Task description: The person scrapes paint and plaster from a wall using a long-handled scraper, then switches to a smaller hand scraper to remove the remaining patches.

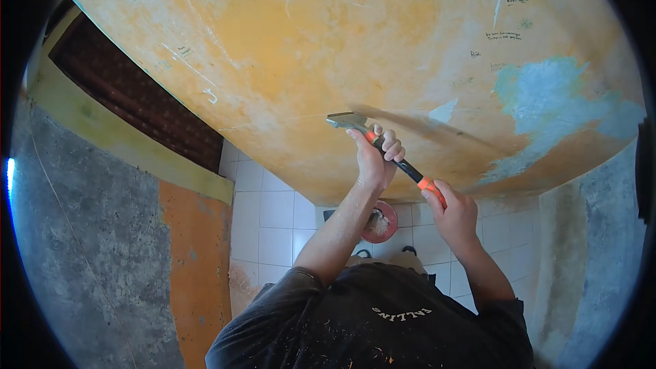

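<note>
A long-handled scraper [408,169] with a black and orange grip slants across the painted wall [294,61]. Its broad metal head lies right at the wall's yellow-orange surface and casts a long shadow to the right. Just below that head, my left hand [376,158] wraps its fingers round the upper part of the handle. My right hand [455,217] is closed round the orange lower end. Pale dust speckles my left forearm.
Below the hands, a pinkish-red bucket [387,222] with pale debris stands on the white tiled floor [277,208]. A pale blue patch [547,96] and handwriting mark the wall's right side. A dark doorway curtain [137,85] hangs at left, above a grey wall [89,212].
</note>
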### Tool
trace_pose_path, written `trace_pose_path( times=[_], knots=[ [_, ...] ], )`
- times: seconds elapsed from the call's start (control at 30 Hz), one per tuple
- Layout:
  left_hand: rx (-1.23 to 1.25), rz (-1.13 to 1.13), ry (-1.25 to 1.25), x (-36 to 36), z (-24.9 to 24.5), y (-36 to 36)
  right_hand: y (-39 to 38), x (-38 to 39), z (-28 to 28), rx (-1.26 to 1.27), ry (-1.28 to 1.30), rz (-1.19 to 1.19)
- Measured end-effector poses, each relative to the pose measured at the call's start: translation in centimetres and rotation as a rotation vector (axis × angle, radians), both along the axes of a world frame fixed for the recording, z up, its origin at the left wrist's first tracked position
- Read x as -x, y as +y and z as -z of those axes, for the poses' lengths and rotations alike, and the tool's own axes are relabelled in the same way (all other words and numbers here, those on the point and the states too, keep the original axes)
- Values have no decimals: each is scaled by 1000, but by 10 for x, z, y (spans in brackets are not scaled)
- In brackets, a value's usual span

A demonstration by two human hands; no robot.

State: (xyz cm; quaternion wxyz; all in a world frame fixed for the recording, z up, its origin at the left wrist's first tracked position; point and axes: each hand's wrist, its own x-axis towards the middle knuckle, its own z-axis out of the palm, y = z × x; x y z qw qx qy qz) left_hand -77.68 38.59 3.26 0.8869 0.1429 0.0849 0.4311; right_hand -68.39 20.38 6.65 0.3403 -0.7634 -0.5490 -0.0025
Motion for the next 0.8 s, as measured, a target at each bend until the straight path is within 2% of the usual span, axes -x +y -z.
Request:
trace_pose_path(
  times=[0.1, 0.4, 0.47, 0.57, 0.8],
  knots=[
    [-23, -19, 9, -4, 1, 3, 4, -5, 2, -59, -27, -23],
    [20, -53, -44, -61, -2, -27, -21, -71, -3, 32, -30, -52],
    [27, -83, -29, -64, -3, -28, -20, -78, 0, -26, -98, -97],
    [-25, -117, -29, -72, 0, -28, -18, -89, -1, -37, -61, -133],
    [10, -64, -59, -123, 1, -55, -47, -135, -3, -16, -47, -110]
  ],
)
